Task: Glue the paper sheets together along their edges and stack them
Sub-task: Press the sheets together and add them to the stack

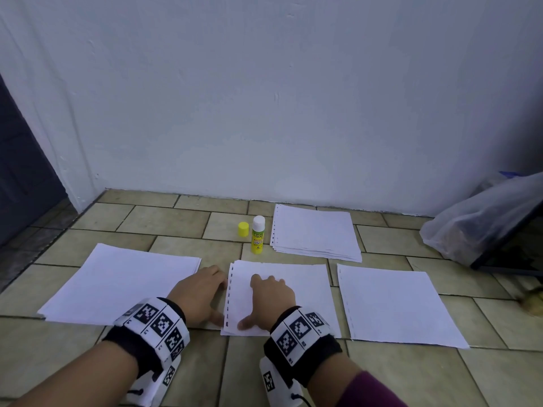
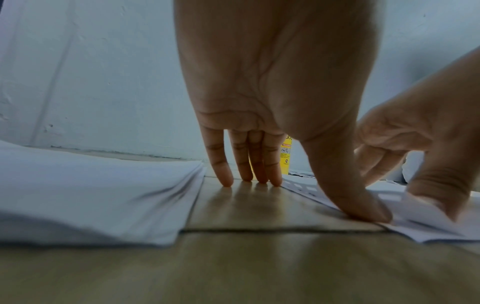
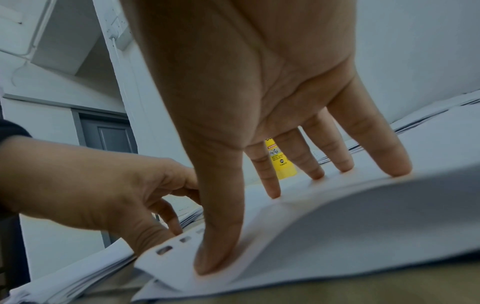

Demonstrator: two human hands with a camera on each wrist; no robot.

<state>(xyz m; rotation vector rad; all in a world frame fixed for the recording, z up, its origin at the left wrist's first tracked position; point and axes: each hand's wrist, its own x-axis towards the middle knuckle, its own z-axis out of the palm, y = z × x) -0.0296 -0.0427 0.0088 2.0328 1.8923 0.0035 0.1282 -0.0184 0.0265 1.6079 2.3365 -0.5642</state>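
Both grips are spread flat: the right hand [image 1: 271, 298] presses straight fingers on the middle sheets [image 1: 293, 289], thumb near the punched edge; the left hand [image 1: 199, 295] rests fingertips on the floor [image 1: 176, 224], thumb against that edge. This pair looks freshly joined. The glue stick [image 1: 258, 235] stands uncapped near the wall, beside a finished stack [image 1: 316, 233]. More white sheets wait at either side.

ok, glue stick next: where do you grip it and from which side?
Grip the glue stick around its yellow barrel, below the white tip, probably coming from above. It stands upright and uncapped on the floor tile; its yellow cap sits apart to the left, the rear paper stack close on the right.
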